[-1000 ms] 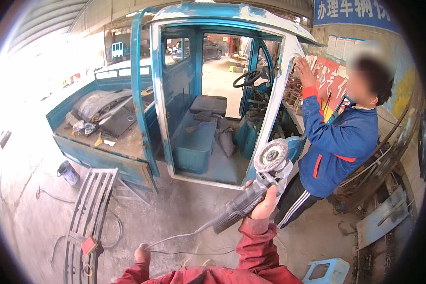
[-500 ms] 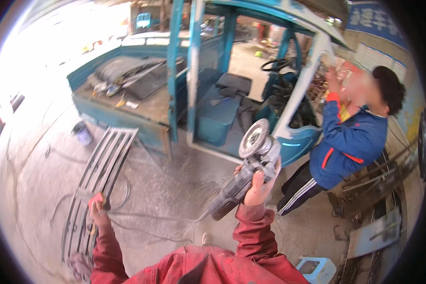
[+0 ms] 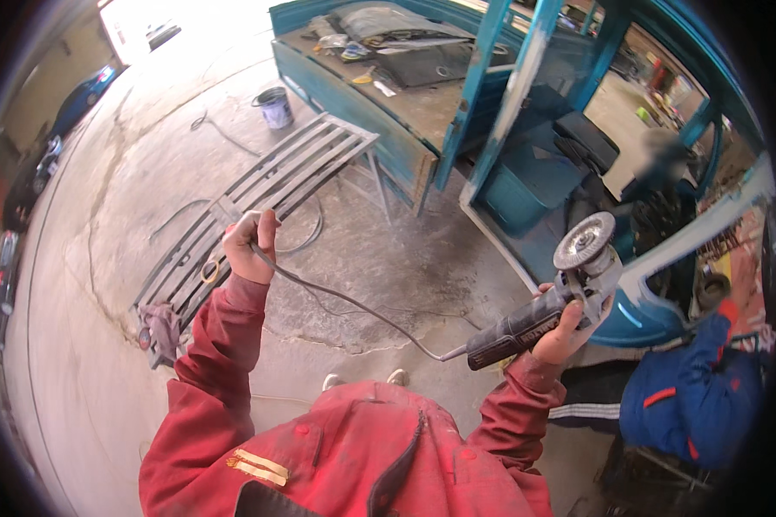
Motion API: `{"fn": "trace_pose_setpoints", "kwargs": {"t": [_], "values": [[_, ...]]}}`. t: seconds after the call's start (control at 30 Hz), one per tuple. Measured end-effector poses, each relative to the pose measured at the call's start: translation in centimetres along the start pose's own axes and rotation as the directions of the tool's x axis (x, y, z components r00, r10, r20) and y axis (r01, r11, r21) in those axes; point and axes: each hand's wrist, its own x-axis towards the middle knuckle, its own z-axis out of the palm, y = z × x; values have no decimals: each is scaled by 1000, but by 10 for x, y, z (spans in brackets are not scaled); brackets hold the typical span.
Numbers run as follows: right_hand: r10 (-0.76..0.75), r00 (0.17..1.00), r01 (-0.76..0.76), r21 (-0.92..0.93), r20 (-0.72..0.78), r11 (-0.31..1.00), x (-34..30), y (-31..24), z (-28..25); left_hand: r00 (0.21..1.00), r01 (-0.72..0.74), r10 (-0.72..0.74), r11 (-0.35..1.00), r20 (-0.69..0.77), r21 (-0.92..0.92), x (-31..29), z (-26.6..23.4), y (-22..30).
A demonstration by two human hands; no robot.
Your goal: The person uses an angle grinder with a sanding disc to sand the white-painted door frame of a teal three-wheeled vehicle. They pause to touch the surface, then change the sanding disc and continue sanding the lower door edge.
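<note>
My right hand (image 3: 566, 334) is wrapped round an angle grinder (image 3: 526, 327), whose black body slants up to the right. Its round, worn disc (image 3: 585, 241) faces up, in front of the teal vehicle's cab. From the rear of the tool a grey power cord (image 3: 353, 302) sags across to my left hand (image 3: 252, 250), which is closed on it. A bit of something pale and red shows by these fingers, too small to name. Below and behind my left hand stands a slatted metal bench (image 3: 272, 164).
Beyond the bench is a teal cargo vehicle (image 3: 353, 103) with sheets on its bed. A bucket (image 3: 274, 109) stands near it. A yellow tape roll (image 3: 209, 271) and a cloth (image 3: 159, 326) lie on the bench. A person in a blue jacket (image 3: 690, 392) is close on my right.
My view has swung left, so the vehicle and the person sit further right. My left hand has come up, lifting the cord. The grinder stays in my right hand.
</note>
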Motion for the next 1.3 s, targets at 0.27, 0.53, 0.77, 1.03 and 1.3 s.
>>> {"fn": "trace_pose_setpoints", "kwargs": {"t": [0.27, 0.53, 0.77, 1.03, 1.3], "values": [[12, 986, -26, 86, 165, 996, 34, 50, 30, 961, -104, 38, 968, 275, 230, -19, 8, -2], [82, 924, -145, 142, 374, 979, 30, 75, 66, 566, 61, -575, 744, 591, 666, -153, -5, -143], [163, 892, -261, 185, 422, 947, 19, 71, 91, 452, 63, -723, 610, 523, 790, -209, -34, -179], [278, 906, -380, 320, 320, 868, 39, 68, 105, 733, 204, -625, 578, 268, 790, -246, -84, -215], [253, 956, -267, 85, 150, 960, 75, 41, 98, 644, 541, -732, 230, -222, 809, -280, -170, -313]]}}
